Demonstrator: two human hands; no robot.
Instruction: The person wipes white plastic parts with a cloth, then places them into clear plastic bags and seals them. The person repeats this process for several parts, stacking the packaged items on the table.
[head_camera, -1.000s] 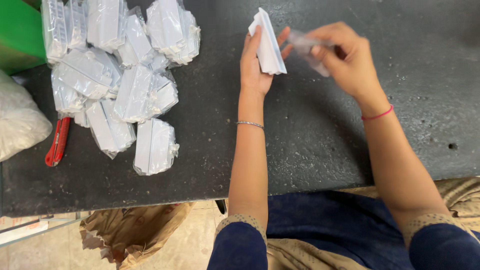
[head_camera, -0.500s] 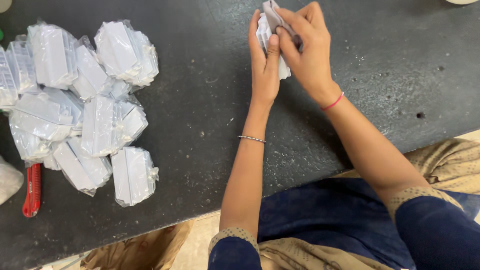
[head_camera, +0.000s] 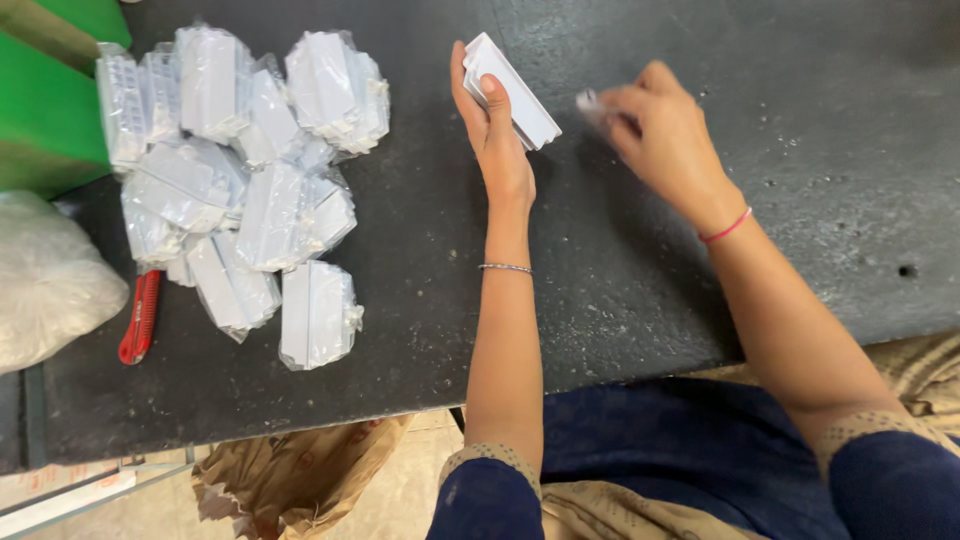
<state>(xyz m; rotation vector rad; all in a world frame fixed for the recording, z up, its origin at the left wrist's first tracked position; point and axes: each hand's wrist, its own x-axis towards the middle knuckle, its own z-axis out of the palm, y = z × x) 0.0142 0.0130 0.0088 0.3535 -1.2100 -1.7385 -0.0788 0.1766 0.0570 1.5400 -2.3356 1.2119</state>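
Observation:
My left hand grips a stack of flat white plastic pieces, held on edge above the dark table. My right hand is just to the right of the stack, apart from it, with its fingers pinched on a small clear or white piece that is blurred. A thin bracelet sits on my left wrist and a red thread on my right wrist.
A pile of clear bags filled with white pieces lies at the left of the table. A red-handled cutter lies near the left edge, beside a white sack. A green box stands at the far left. Brown paper lies below the table.
My right hand has come away from the stack to the right, with a small piece in its fingers. The left hand keeps hold of the stack.

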